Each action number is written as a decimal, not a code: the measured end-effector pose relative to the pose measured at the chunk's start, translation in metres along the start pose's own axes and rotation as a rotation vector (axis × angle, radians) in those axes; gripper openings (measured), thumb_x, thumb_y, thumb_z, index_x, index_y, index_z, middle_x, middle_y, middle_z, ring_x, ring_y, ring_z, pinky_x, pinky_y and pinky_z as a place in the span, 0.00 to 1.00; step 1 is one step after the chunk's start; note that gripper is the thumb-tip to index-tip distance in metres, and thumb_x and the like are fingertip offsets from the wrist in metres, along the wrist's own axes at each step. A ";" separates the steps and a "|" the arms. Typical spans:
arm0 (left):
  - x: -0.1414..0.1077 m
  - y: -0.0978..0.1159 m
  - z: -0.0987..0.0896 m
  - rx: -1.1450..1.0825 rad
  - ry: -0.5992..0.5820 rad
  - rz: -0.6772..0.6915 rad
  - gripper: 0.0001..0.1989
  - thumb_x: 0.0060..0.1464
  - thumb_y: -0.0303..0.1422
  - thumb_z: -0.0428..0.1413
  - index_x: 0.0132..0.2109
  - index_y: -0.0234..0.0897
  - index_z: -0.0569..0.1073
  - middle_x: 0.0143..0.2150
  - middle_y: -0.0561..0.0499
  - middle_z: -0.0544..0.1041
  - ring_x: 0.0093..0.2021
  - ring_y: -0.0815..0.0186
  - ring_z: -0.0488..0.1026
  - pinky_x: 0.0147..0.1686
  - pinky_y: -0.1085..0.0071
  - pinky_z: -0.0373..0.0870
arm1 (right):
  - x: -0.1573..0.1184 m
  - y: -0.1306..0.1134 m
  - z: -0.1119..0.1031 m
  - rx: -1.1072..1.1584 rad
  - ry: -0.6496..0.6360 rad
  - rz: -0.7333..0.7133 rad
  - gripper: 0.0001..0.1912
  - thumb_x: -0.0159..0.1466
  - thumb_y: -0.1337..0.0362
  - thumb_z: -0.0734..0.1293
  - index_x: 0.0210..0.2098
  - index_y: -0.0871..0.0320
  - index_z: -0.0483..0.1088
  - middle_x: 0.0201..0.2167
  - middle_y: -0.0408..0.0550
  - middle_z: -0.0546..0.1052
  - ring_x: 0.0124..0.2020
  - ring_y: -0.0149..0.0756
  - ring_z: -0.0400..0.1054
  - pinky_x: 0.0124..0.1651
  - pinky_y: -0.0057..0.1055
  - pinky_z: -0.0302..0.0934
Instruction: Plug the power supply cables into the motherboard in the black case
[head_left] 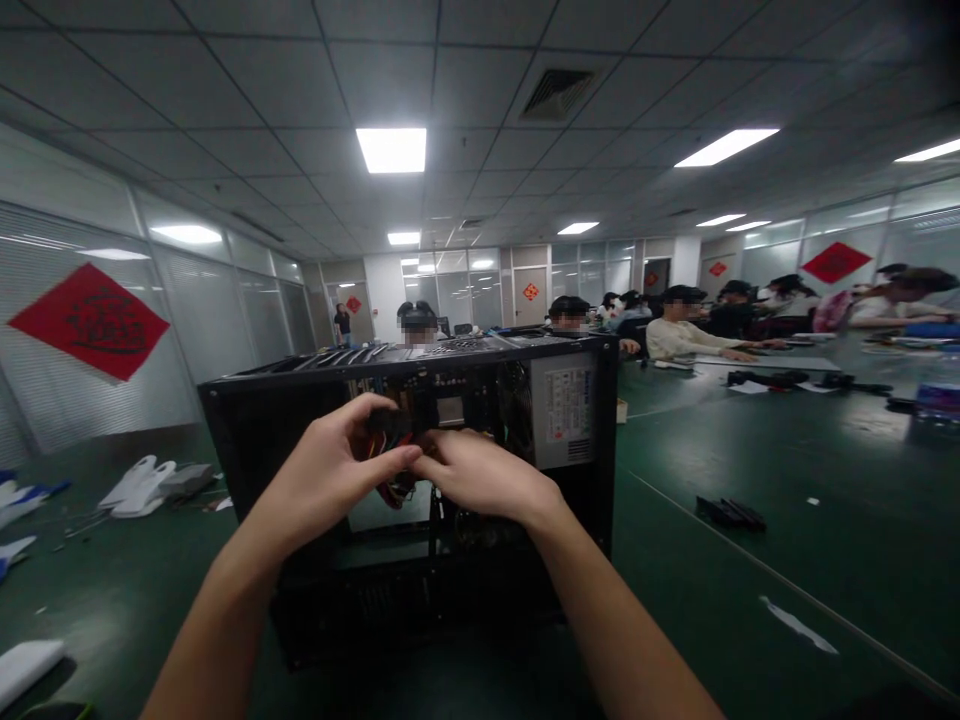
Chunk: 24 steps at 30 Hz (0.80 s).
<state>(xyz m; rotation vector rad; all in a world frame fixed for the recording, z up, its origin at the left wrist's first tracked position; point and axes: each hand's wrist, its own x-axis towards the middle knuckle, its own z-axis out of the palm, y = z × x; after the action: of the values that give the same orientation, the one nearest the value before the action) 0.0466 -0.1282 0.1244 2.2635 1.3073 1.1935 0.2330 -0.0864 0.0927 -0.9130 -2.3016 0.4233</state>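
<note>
A black computer case (409, 365) stands on the table with its open side facing me. A bundle of thin coloured cables (396, 490) hangs inside its opening. My left hand (337, 465) curls round the dark top of this bundle, thumb and fingers on either side. Beside it, my right hand (480, 472) reaches into the case with its fingers bent toward the cables; its fingertips are hidden, and what they hold cannot be made out. A power supply with a white label (568, 410) sits at the case's upper right. Behind my hands is a circuit board (451, 408).
The green table (675, 450) extends to both sides. At right lie a black part (731, 513) and a white strip (799, 625). A white plastic bag (142, 485) and a grey box (187, 480) are at left. Several people sit farther back, one in a cream top (679, 340).
</note>
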 end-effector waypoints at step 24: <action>-0.004 0.007 0.002 -0.185 0.097 -0.091 0.28 0.51 0.47 0.62 0.54 0.35 0.74 0.33 0.50 0.79 0.34 0.63 0.76 0.31 0.74 0.73 | -0.016 -0.022 -0.022 0.214 0.158 -0.223 0.11 0.68 0.69 0.57 0.38 0.59 0.70 0.33 0.43 0.74 0.33 0.30 0.65 0.36 0.26 0.57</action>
<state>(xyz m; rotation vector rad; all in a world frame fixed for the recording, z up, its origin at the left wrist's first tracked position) 0.0508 -0.1348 0.1254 2.0189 1.2618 1.3468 0.2454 -0.1117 0.1130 -0.5572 -2.1351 0.4724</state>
